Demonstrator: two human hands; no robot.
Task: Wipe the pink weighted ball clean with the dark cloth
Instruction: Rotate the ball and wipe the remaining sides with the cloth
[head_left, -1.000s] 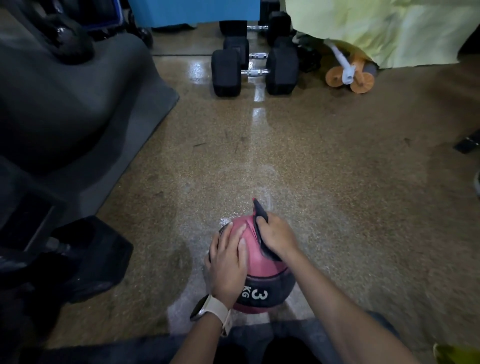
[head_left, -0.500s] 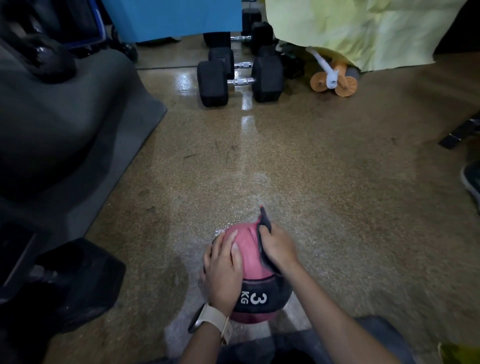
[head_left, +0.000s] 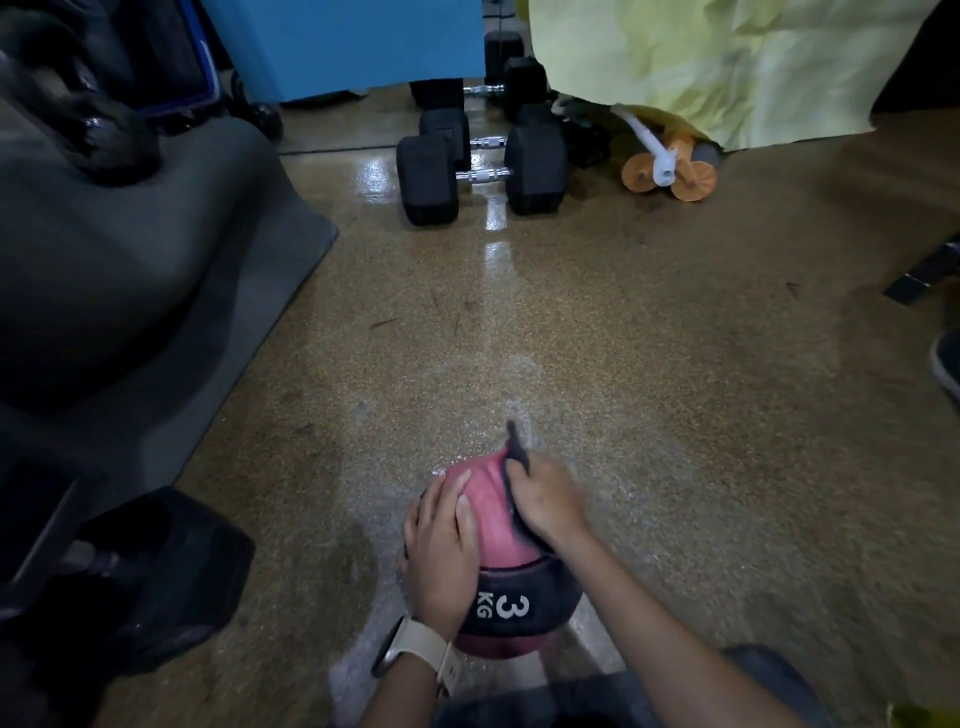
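The pink weighted ball with a black band marked "3 KG" sits on the speckled floor near the bottom centre. My left hand lies flat on the ball's left side, fingers straight, a pale watch on the wrist. My right hand presses the dark cloth against the ball's upper right, fingers curled over it. A tip of the cloth sticks up beyond my fingers; most of it is hidden under my palm.
Black hex dumbbells stand at the back centre beside an orange-wheeled roller. A grey mat with dark gear fills the left. Another black dumbbell lies at the lower left. A yellow sheet hangs at the back right.
My right hand with the cloth has slid a little over the top right of the ball. The view has tilted down and shifted slightly. My left hand stays on the ball.
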